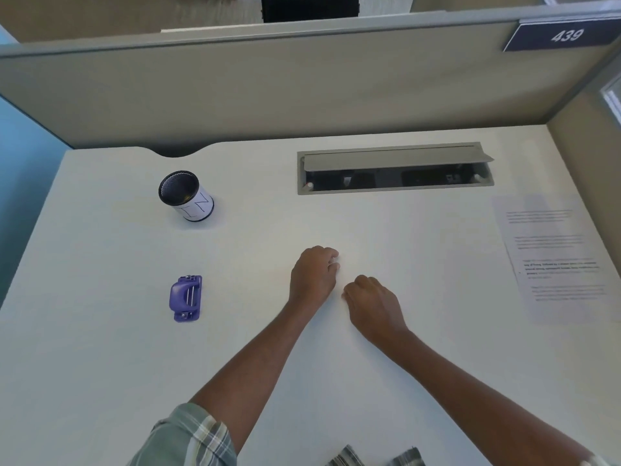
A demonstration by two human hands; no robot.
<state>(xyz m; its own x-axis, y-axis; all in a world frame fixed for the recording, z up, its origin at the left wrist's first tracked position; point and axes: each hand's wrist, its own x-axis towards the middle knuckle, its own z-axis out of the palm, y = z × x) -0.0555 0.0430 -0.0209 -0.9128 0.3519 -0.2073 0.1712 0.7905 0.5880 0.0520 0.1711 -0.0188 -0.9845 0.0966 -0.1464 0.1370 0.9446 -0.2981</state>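
Observation:
Both my hands lie on the white desk [336, 381] near its middle, knuckles up. My left hand [314, 272] has its fingers curled under, with the fingertips touching the desk top. My right hand [373, 306] sits just right of it and a little nearer to me, also with curled fingers. Nothing shows in either hand, though the bright white surface is washed out there. A purple hole punch [186, 298] lies to the left of my left hand. A black mesh cup [185, 196] with a white paper label stands further back on the left.
A printed sheet [557, 260] lies at the desk's right edge. A grey cable tray [395, 169] with its lid raised is set into the desk at the back. Grey partition walls close off the back and right; a sign reads 439 [566, 35].

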